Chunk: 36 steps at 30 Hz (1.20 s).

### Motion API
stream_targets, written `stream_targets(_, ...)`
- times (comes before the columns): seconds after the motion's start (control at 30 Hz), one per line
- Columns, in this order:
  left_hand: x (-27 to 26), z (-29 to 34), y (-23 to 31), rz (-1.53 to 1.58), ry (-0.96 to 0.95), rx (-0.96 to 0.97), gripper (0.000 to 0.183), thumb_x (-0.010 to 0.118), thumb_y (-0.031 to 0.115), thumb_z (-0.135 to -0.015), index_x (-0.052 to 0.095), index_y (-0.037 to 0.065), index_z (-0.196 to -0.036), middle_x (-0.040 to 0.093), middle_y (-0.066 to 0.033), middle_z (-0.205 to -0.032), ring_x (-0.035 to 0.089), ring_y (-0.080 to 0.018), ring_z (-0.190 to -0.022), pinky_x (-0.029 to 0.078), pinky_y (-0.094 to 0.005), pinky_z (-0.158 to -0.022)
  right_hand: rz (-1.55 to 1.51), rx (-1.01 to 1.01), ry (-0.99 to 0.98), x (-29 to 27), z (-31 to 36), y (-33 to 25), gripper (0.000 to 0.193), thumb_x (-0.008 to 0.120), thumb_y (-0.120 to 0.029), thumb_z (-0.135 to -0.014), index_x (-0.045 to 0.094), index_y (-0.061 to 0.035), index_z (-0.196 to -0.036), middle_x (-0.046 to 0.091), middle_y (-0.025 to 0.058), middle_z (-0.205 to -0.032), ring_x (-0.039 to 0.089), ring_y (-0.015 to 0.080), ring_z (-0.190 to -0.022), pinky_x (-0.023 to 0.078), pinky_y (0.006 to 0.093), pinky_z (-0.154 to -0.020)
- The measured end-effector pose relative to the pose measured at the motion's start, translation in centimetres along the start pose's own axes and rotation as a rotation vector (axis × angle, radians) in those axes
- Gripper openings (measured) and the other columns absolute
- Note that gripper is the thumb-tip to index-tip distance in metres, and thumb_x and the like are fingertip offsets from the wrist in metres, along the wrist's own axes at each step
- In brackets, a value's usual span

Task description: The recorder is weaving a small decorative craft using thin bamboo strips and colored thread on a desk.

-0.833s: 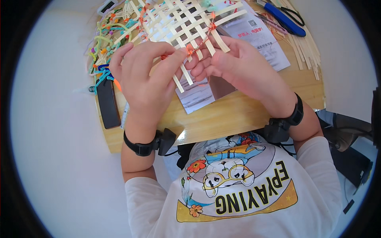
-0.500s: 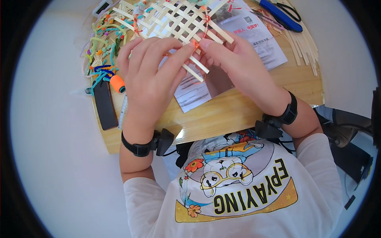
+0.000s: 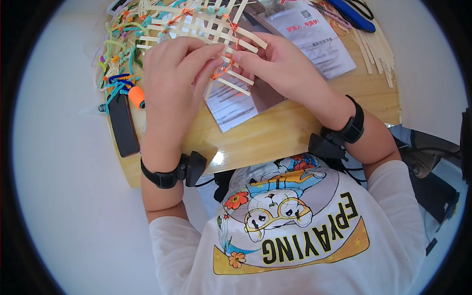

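A woven lattice of pale bamboo strips [image 3: 216,33] is held up over the table, with orange cord [image 3: 222,72] wound round its crossings and pale green fuzzy bits along its far side. My right hand [image 3: 282,61] grips the lattice's right edge, thumb on top near the cord and fingers curled underneath. My left hand [image 3: 179,66] bends over the left side, index finger and thumb drawn together beside the orange cord. Whatever lies between those fingertips is too small to make out, and its other fingers are mostly hidden.
Under the lattice, a printed sheet [image 3: 231,110] lies on the wooden table [image 3: 211,142]. A dark phone [image 3: 123,125], an orange spool [image 3: 136,97] and tangled coloured pipe cleaners [image 3: 123,46] are on the left. Blue-handled pliers [image 3: 351,15] and loose bamboo strips [image 3: 376,54] lie far right.
The lattice has turned and shifted a little left, and more orange cord shows along its near edge. My hands have moved slightly left and away from my body; my left fingertips have drawn back.
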<state>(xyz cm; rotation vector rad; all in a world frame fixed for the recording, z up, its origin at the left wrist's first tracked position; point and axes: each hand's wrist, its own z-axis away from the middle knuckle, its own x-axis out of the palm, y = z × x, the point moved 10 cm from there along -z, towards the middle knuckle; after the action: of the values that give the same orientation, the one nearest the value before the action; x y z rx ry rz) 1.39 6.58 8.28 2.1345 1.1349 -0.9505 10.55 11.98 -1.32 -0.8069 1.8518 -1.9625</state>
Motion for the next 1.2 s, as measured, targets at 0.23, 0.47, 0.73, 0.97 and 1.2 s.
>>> stream_targets(0.23,0.2,0.0,0.3,-0.063,-0.016,0.039,0.014,0.074,0.012,-0.069,0.068,0.011,-0.082,0.06,-0.0008,-0.083,0.056,-0.0224,-0.081,0.041,-0.0353,-0.076,0.097,0.028,-0.034,0.1,0.0,-0.3,0.027,0.058,-0.019,-0.09,0.06,0.0032,-0.105,0.065,0.0055,-0.086,0.058,0.0072,-0.073,0.048,0.0244,-0.065)
stream_targets(0.47,1.6,0.2,-1.3,0.059,-0.084,-0.094,0.013,0.071,0.009,-0.072,0.064,0.008,-0.083,0.059,-0.0047,-0.08,0.056,-0.0251,-0.08,0.042,-0.0363,-0.073,0.171,0.021,-0.039,-0.1,-0.3,0.4,0.028,0.059,-0.024,-0.089,0.061,0.0016,-0.102,0.066,0.0048,-0.079,0.059,0.0079,-0.067,0.047,0.023,-0.06)
stream_targets(0.73,0.7,1.6,-5.1,0.365,0.078,-0.474,0.009,0.065,0.008,-0.081,0.061,0.003,-0.087,0.059,-0.0019,-0.078,0.055,-0.0137,-0.073,0.044,-0.0268,-0.071,0.462,0.104,-0.096,-1.5,-0.5,-0.1,0.034,0.065,-0.033,-0.085,0.066,-0.0003,-0.097,0.066,0.0047,-0.074,0.06,0.0117,-0.06,0.048,0.0243,-0.057)
stream_targets(0.97,0.4,2.0,-5.1,0.567,0.146,-0.514,0.009,0.065,0.009,-0.082,0.061,0.002,-0.088,0.059,-0.0013,-0.08,0.053,-0.0105,-0.073,0.044,-0.0244,-0.071,0.404,0.009,0.089,-2.8,0.1,-6.8,0.012,0.056,-0.003,-0.091,0.064,0.0044,-0.097,0.065,0.0056,-0.079,0.061,0.0111,-0.069,0.051,0.0233,-0.065)
stream_targets(1.2,0.9,1.8,-3.9,0.633,0.097,-0.482,0.011,0.065,0.011,-0.083,0.061,0.002,-0.087,0.06,-0.0013,-0.081,0.052,-0.0106,-0.073,0.044,-0.0244,-0.07,0.507,-0.192,-0.216,2.5,-1.8,-4.6,0.023,0.064,-0.02,-0.086,0.066,0.0008,-0.096,0.068,0.0088,-0.079,0.066,0.012,-0.069,0.051,0.026,-0.063)
